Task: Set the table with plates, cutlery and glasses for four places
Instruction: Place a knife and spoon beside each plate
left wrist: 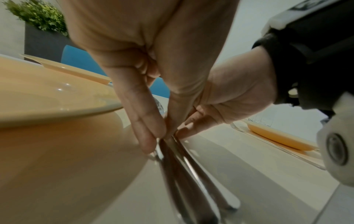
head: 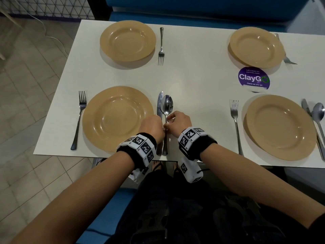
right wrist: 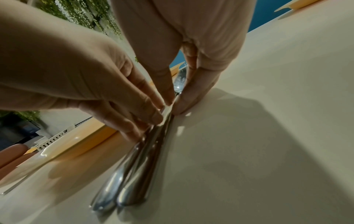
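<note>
Four tan plates stand on the white table [head: 193,81]. At the near-left plate [head: 117,118] a fork [head: 80,118] lies on its left, and a knife [head: 160,103] and a spoon [head: 167,103] lie side by side on its right. My left hand [head: 158,125] pinches the knife handle [left wrist: 170,169] from the plate side. My right hand [head: 168,123] pinches the spoon handle [right wrist: 134,189] between thumb and finger [right wrist: 191,97]. Both pieces rest flat on the table, their handles touching. My knuckles hide the fingertips in the head view.
The far-left plate [head: 127,40] has a fork [head: 161,46] beside it. The far-right plate [head: 255,47] partly covers another fork [head: 288,59]. The near-right plate [head: 279,127] has a fork [head: 235,124], a knife [head: 309,113] and a spoon [head: 319,111]. A purple sticker [head: 253,78] lies between the right plates.
</note>
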Motion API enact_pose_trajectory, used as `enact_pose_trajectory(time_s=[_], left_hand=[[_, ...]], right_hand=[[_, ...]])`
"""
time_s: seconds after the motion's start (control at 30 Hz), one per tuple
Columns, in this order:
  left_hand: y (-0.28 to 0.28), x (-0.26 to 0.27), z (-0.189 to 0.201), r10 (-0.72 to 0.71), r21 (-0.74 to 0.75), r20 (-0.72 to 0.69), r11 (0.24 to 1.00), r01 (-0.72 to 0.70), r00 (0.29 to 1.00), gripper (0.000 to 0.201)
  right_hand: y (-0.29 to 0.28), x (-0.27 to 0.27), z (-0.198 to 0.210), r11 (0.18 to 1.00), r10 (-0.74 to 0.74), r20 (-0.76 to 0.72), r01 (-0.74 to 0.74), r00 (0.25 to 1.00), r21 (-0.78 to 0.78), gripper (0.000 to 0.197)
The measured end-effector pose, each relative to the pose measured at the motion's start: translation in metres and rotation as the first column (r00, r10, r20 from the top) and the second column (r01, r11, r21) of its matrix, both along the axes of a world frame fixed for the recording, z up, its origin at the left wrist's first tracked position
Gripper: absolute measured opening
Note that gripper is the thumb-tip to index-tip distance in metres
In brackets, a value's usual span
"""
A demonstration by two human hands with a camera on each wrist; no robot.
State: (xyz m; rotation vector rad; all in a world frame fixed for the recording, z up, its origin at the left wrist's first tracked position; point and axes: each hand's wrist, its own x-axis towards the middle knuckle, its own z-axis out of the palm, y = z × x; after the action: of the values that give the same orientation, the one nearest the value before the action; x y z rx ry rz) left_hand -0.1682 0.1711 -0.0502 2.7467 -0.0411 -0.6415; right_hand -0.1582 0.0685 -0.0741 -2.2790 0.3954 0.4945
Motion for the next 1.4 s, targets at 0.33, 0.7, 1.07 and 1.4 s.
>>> enact_pose_trajectory(time_s=[0.33,0.7,1.07,1.4], left_hand=[[0.001,0.000,-0.007,0.004,-0.013,0.012,1.000,-0.004,1.000,0.012],[0.002,0.001,-0.008,-0.014,-0.021,0.019,1.000,0.014,1.000,0.010],[-0.003,0.034,0.013,0.000,-0.089,0.064,0.996,0.006,0.998,0.015],[-0.157,0.111,0.046,-0.105,-0.492,-0.007,0.866,0.088,0.994,0.039]], right_hand=[[0.000,0.000,-0.001,1.000,0.007,-0.018,-0.008,1.000,-0.018,0.029],[0.000,-0.001,-0.003,1.000,-0.005,-0.011,0.005,1.000,0.000,0.029],[-0.030,0.028,0.008,0.996,-0.082,0.045,0.081,0.996,0.027,0.024],[-0.198,0.078,0.062,0.951,-0.226,0.194,0.260,0.955,-0.169,0.034]])
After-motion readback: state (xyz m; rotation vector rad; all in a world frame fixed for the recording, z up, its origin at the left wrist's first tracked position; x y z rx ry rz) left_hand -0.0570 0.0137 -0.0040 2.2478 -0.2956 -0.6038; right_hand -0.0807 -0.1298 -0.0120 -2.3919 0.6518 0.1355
